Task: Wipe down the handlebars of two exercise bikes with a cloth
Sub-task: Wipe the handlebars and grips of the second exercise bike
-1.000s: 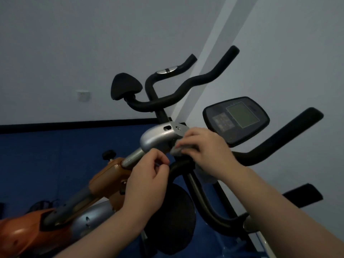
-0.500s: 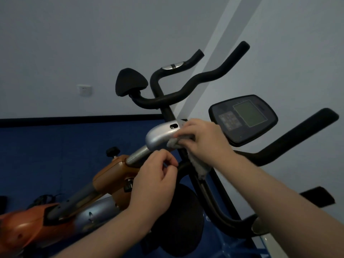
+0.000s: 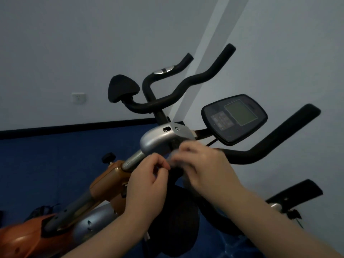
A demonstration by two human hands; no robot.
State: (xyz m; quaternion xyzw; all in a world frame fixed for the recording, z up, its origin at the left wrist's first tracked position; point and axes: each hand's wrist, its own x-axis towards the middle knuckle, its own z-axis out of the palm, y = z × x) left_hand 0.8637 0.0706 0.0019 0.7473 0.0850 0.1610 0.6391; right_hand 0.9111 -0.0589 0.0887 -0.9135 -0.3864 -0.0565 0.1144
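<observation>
Head view puts both bare hands close together at the centre of the near exercise bike, just below its silver stem cap (image 3: 158, 139). The left hand (image 3: 149, 185) is curled, thumb and forefinger pinched together near the grey post (image 3: 133, 161); whether anything sits in that pinch cannot be told. The right hand (image 3: 206, 168) is blurred, fingers bent down over the dark middle of the near handlebar (image 3: 275, 144). A pale smear between the two hands, at the right fingertips, looks like the cloth (image 3: 174, 158), but the blur hides its outline and how it is gripped.

From under the right hand the near handlebar runs right and then rises to a thick black foam grip. A black display console (image 3: 234, 119) with a greenish screen stands above that bar, just right of the stem cap. Below the left hand the post enters an orange frame (image 3: 108, 183) that slopes down to the lower left, with a small black knob (image 3: 108, 158) on it.

Behind, a second handlebar (image 3: 184, 86) of black curved tube stands against the grey wall (image 3: 74, 43), a black elbow pad (image 3: 122, 88) at its left end. A white wall socket (image 3: 79, 98) sits to the left on the wall above the blue floor (image 3: 46, 155).
</observation>
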